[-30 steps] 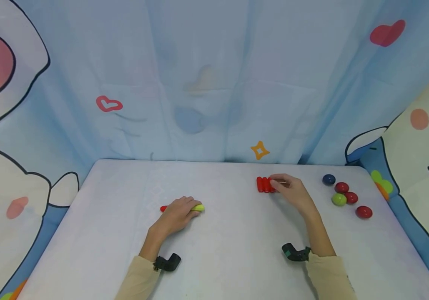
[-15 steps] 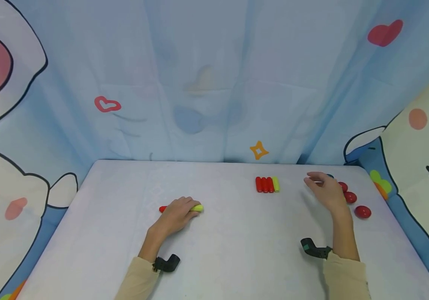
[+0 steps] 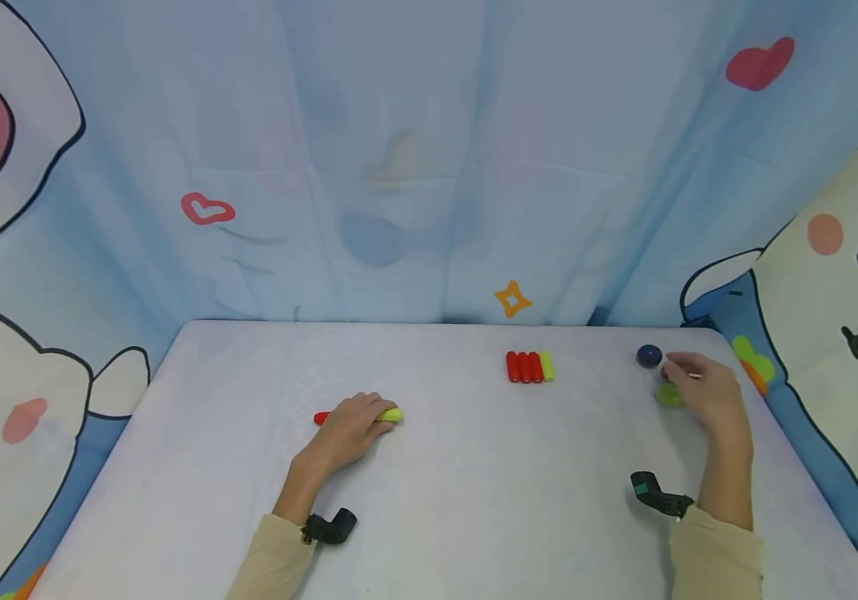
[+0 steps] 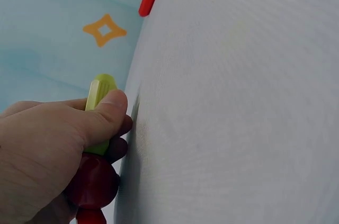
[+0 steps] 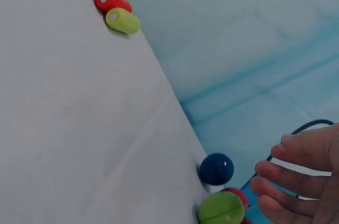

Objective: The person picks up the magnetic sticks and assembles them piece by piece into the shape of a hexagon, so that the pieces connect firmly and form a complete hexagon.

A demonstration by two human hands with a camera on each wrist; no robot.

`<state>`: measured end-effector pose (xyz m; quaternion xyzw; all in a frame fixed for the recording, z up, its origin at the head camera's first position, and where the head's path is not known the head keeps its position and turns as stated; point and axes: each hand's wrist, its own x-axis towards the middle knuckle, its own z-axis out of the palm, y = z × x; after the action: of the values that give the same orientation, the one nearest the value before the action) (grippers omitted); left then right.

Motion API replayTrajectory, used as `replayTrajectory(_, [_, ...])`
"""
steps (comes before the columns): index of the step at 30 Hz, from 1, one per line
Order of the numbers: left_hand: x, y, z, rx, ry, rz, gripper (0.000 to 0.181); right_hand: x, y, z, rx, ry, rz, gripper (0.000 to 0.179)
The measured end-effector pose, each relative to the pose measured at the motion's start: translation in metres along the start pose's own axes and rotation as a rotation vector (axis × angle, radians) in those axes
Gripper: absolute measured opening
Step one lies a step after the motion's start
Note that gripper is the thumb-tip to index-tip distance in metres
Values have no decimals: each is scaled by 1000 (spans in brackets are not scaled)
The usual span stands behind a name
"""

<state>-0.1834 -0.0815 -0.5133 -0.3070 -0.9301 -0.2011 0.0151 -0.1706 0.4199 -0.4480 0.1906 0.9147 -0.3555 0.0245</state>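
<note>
My left hand (image 3: 353,427) grips a joined toy piece: a yellow-green rod (image 4: 98,91), a dark red ball (image 4: 92,181) and a red rod (image 4: 91,216) in line. Thumb and fingers close round the yellow-green rod in the left wrist view. At the table's right side my right hand (image 3: 709,396) hovers over loose balls, its fingers extended and slightly bent, holding nothing visible. Beneath and beside it lie a green ball (image 3: 670,396) and a dark blue ball (image 3: 649,356). A red ball (image 5: 237,196) shows partly behind the green one; the hand covers other red balls in the head view.
Several short red rods (image 3: 524,367) lie side by side near the table's back edge, with a yellow-green rod (image 3: 546,366) at their right end. A blue patterned curtain (image 3: 398,167) hangs behind the white table (image 3: 474,492).
My right hand let go of the yellow-green rod at the end of the row and moved right to the loose balls. My left hand keeps its hold in the same place.
</note>
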Motion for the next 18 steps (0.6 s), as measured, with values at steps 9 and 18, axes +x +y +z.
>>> replayTrajectory(9, [-1, 1, 1, -3, 8, 7, 27, -2, 5, -9, -14, 32, 136, 55])
replayTrajectory(18, [-1, 2, 0, -1, 5, 0, 27, 2, 14, -2, -27, 17, 171, 50])
